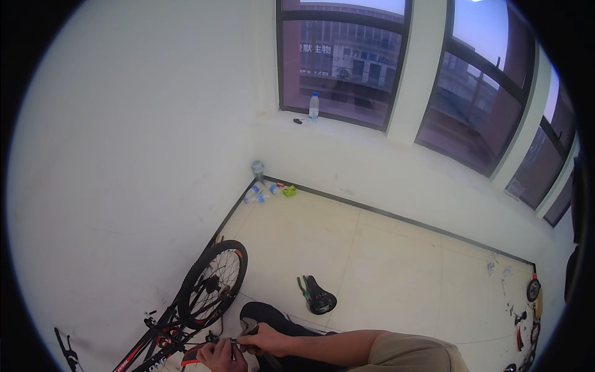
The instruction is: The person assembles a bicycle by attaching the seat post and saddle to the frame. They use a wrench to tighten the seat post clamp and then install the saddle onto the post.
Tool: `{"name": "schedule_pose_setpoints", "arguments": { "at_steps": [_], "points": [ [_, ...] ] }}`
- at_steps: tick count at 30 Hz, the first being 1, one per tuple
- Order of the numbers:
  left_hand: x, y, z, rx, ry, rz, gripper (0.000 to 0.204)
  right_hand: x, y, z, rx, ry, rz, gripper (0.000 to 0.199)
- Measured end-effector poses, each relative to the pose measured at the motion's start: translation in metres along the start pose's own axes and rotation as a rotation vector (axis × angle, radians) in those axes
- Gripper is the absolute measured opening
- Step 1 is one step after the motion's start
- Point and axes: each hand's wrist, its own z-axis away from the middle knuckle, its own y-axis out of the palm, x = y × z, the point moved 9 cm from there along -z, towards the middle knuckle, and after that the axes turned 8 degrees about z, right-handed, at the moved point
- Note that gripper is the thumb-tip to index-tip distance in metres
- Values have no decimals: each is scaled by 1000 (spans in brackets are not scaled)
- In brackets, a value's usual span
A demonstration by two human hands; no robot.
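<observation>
My right hand (268, 340) is closed around a grey wrench (249, 325), whose head sticks up past my fingers. Close against it, my left hand (218, 356) is pinched on a small metallic part by the bicycle, too small to name and mostly covered by my fingers. The black and red bicycle (139, 349) leans along the wall at the lower left. Its spoked wheel (214, 284) with a black tyre stands just beyond my hands. A black saddle (320, 299) lies on the floor ahead, beside a green-handled tool (304, 289).
Plastic bottles (255, 193) and a green package (289, 191) lie in the far corner near a grey container (258, 168). Another bottle (314, 108) stands on the windowsill. Loose bicycle parts (519, 328) and a small wheel (533, 289) are along the right side.
</observation>
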Motion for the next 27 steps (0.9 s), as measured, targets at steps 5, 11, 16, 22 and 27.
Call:
{"name": "schedule_pose_setpoints", "arguments": {
  "at_steps": [5,11,16,22,27],
  "points": [
    [2,4,6,8,-2,-7,12,8,0,1,-11,-114,75,12],
    [8,9,8,28,-22,-2,14,6,2,3,-12,-9,-113,12],
    [6,11,8,53,9,-2,20,3,0,3,20,4,-81,13],
    [-1,7,-2,38,-122,66,15,27,0,8,-84,-322,248,12],
    [8,11,3,5,-158,114,15,20,-2,4,-184,-546,423,11]
  ]
}}
